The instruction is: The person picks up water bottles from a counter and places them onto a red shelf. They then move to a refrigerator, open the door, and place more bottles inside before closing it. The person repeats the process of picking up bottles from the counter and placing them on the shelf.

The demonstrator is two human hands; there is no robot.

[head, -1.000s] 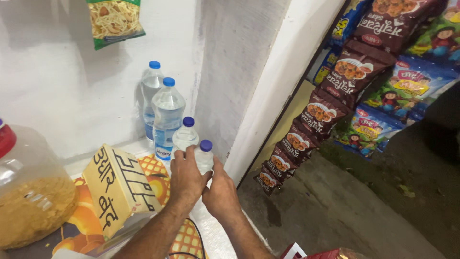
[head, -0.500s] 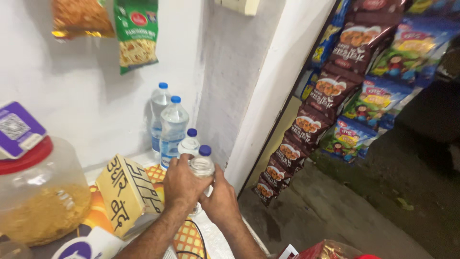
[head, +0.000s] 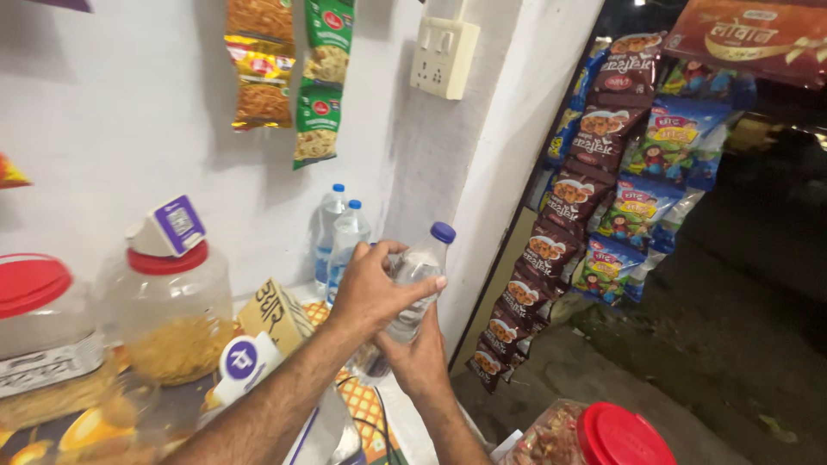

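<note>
- Clear plastic water bottle point(head: 413, 288) with a blue cap, tilted, lifted off the counter point(head: 392, 426), held at the centre of the view.
- Left hand point(head: 372, 288) wraps its middle; right hand point(head: 422, 357) closes on its lower part from 6 o'clock.
- Judging by this, the bottle is picked up; its cap is still on.
- At 10 o'clock, two more bottles point(head: 340, 237) stand against the wall.
- At 9 o'clock, a red-lidded jar point(head: 172, 310); at 3 o'clock, hanging snack packets point(head: 594, 189).

2 red-lidded jars point(head: 172, 301) | hanging snack packets point(head: 594, 207) | wall socket point(head: 444, 57)
</note>
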